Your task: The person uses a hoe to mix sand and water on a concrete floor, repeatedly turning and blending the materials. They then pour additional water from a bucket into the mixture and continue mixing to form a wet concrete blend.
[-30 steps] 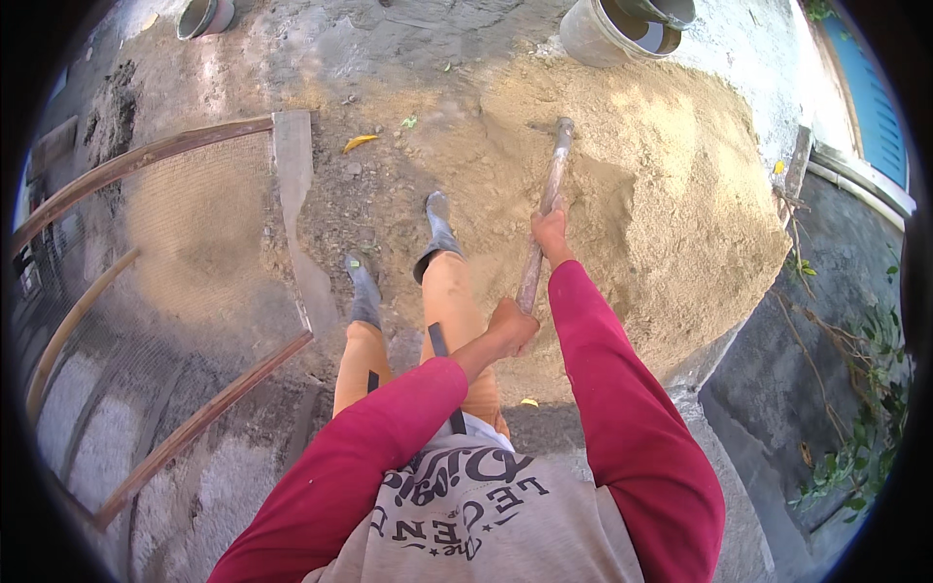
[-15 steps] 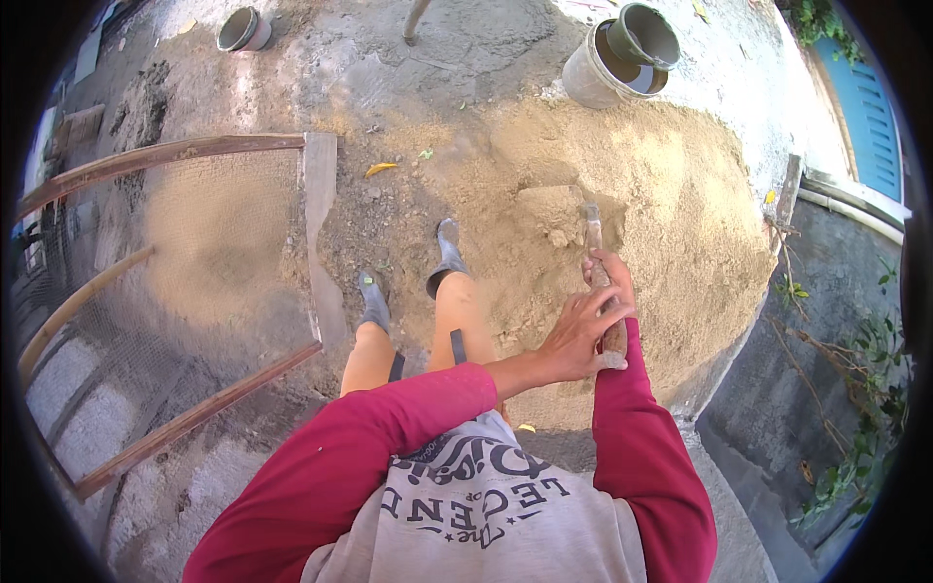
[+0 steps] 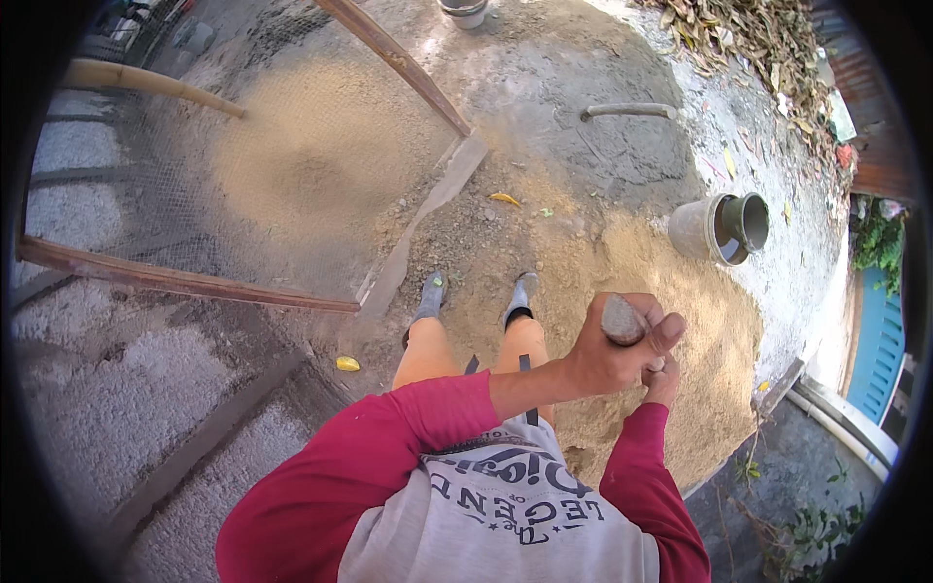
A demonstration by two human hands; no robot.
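Observation:
My left hand point(image 3: 604, 361) reaches across my body and is closed round the upper end of a thick wooden tool handle point(image 3: 620, 319), whose blunt end points up toward me. Just beyond and to the right, my right hand point(image 3: 663, 381) is closed lower on the same handle, partly covered by the left. The tool's working end is hidden behind my hands. Below them spreads a heap of tan sand point(image 3: 714, 335). My boots point(image 3: 522, 294) stand at the heap's left edge.
A wood-framed mesh screen point(image 3: 185, 282) slants at the left, with fine sand point(image 3: 311, 146) seen through it. Wet grey mortar point(image 3: 632, 155) lies ahead, with a pole point(image 3: 632, 110) on it. A bucket point(image 3: 692, 231) holding a smaller pail point(image 3: 750, 222) stands right of it. A low wall edge point(image 3: 841, 428) borders the right.
My view has turned left, so the screen shows more fully. Both hands have swung the handle up, its end now facing me; the working end has left the dug hollow in the sand.

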